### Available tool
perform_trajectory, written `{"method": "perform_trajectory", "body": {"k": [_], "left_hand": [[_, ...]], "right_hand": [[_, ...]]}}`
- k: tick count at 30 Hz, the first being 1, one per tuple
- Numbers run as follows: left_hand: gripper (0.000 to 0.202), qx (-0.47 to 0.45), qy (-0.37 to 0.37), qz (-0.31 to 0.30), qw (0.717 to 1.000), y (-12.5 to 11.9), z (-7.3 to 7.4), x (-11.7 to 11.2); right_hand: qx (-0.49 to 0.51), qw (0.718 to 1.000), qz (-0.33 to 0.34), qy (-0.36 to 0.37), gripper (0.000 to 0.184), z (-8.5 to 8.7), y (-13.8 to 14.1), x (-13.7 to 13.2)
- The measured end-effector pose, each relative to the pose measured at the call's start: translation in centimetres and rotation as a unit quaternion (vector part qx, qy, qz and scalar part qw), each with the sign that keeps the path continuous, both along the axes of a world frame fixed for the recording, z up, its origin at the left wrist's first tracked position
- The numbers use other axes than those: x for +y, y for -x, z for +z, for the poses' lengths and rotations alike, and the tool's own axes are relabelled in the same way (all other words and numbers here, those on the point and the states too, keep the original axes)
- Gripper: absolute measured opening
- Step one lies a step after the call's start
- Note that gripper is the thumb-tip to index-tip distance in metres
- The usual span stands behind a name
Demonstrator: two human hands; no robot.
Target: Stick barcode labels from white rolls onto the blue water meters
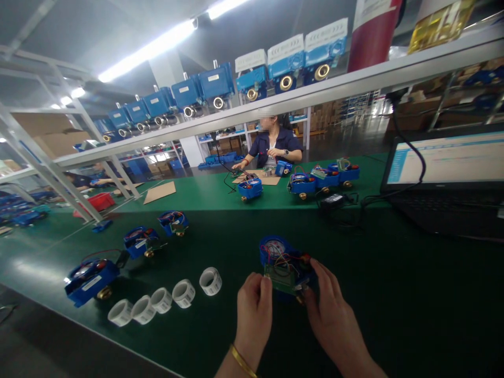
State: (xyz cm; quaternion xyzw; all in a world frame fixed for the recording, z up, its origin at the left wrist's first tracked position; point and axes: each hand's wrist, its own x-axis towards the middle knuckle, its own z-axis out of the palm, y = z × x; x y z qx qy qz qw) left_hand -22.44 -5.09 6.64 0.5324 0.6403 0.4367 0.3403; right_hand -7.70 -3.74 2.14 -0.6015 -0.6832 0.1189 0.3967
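In front of me on the dark green table lies an uncased blue water meter [272, 242], its round dial and thin coloured wires exposed. A green circuit board [282, 279] sits at its near side, joined to the wires. My left hand [254, 310] is closed, thumb and forefinger pinching the board's left edge. My right hand [333, 310] curves around the meter's right side, its fingers on the housing and its thumb near the board's right end. Part of the meter's lower body is hidden under the board and the hands.
Several white label rolls [210, 282] stand to the left, beside more open blue meters [92, 281]. A laptop [452, 178] and a black adapter [337, 202] are at the right. Cased meters line the overhead shelf [275, 107]. Across the table sits a person [271, 144].
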Motion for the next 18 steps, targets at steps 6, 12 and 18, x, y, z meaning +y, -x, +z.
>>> {"method": "perform_trajectory", "body": {"k": [6, 12, 18], "left_hand": [[0.033, -0.001, 0.012, -0.006, 1.0, -0.04, 0.28, 0.01], [0.034, 0.028, -0.003, 0.001, 1.0, 0.03, 0.48, 0.23], [0.034, 0.029, 0.0, -0.001, 1.0, 0.26, 0.21, 0.25]], "right_hand": [[0.018, 1.0, 0.004, 0.012, 0.046, 0.67, 0.14, -0.15], [0.021, 1.0, 0.008, 0.003, 0.045, 0.77, 0.21, -0.11], [0.026, 1.0, 0.012, 0.004, 0.045, 0.6, 0.22, 0.01]]}}
